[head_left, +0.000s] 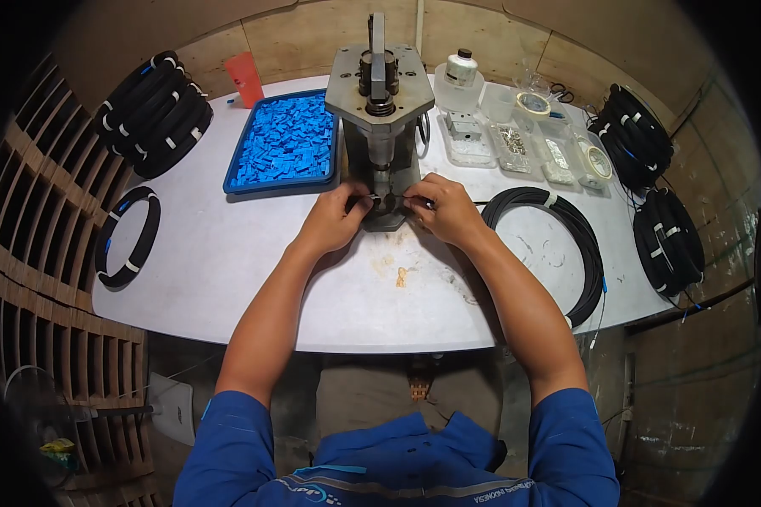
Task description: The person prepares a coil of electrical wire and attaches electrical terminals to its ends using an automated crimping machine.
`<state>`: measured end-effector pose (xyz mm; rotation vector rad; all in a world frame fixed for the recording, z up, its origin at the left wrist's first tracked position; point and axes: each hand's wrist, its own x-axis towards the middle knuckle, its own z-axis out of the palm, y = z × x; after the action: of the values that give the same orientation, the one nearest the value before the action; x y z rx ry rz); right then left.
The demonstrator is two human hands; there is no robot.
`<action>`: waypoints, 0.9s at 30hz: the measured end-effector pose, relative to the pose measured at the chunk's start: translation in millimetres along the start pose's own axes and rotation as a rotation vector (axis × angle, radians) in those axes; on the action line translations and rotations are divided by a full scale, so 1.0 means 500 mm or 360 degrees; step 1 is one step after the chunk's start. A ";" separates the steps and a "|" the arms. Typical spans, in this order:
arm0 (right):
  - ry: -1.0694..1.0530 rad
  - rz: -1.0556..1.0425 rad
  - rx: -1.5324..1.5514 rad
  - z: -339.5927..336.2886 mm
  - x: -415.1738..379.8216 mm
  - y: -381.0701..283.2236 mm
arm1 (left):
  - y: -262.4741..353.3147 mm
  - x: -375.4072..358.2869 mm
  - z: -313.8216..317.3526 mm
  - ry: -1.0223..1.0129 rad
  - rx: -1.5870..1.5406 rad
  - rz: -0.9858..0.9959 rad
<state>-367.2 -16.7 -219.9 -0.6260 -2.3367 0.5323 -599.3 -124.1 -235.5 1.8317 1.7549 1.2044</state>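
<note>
A metal bench press (380, 106) stands in front of me, its ram pointing down at a small die between my hands. My left hand (336, 218) pinches something tiny at the left side of the die; what it is I cannot make out. From the other side, my right hand (445, 209) closes its fingertips on a thin black cable. That cable runs to the coil of black cable (596, 245) on the table by my right forearm. The contact point under the ram is too small to see clearly.
Left of the press sits a blue tray (237, 188) full of blue pieces. Bundled black coils (156, 114) and a single coil (150, 224) lie farther left. At right are clear boxes of small metal parts (513, 144), a bottle (462, 68) and more coils (668, 241).
</note>
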 end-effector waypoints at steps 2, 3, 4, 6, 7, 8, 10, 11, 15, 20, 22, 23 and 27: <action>-0.0004 0.0004 0.0001 0.001 0.000 0.002 | 0.007 0.000 -0.002 -0.0004 -0.0021 -0.0015; -0.0005 0.0004 0.0001 0.000 0.000 0.001 | 0.010 -0.001 -0.003 -0.0003 -0.0021 -0.0015; -0.0007 0.0010 -0.0003 0.000 0.000 0.001 | 0.012 -0.001 -0.003 -0.0004 -0.0023 -0.0023; -0.0009 0.0017 -0.0007 -0.001 0.000 0.000 | 0.008 -0.001 -0.002 -0.0005 -0.0025 -0.0031; -0.0010 0.0020 -0.0001 -0.001 0.000 0.001 | 0.002 0.000 0.000 -0.0006 0.0004 -0.0013; -0.0011 0.0024 0.0005 0.000 0.000 0.001 | -0.003 0.000 0.002 -0.0006 0.0033 0.0005; -0.0015 0.0030 0.0011 -0.002 0.001 0.000 | 0.000 0.000 0.000 -0.0008 0.0028 0.0008; -0.0020 0.0036 0.0016 -0.003 0.001 -0.001 | 0.001 0.000 0.000 -0.0010 0.0023 0.0010; -0.0023 0.0040 0.0005 -0.002 0.001 0.000 | -0.001 0.001 0.000 -0.0016 0.0029 0.0000; -0.0038 0.0061 0.0008 -0.002 0.001 0.001 | -0.008 0.001 0.002 -0.0006 0.0018 0.0028; -0.0011 0.0009 -0.0017 0.000 0.001 0.004 | -0.002 0.000 0.000 -0.0015 0.0020 0.0015; 0.0015 -0.0043 -0.0042 0.001 0.001 0.005 | 0.001 0.000 -0.001 -0.0024 0.0021 0.0001; 0.0026 -0.0049 -0.0034 0.004 0.000 0.007 | -0.001 0.000 0.000 -0.0020 0.0004 0.0014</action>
<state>-367.6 -14.3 -222.8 -0.6014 -2.3358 0.4871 -599.5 -123.7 -236.0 1.8464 1.7439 1.1926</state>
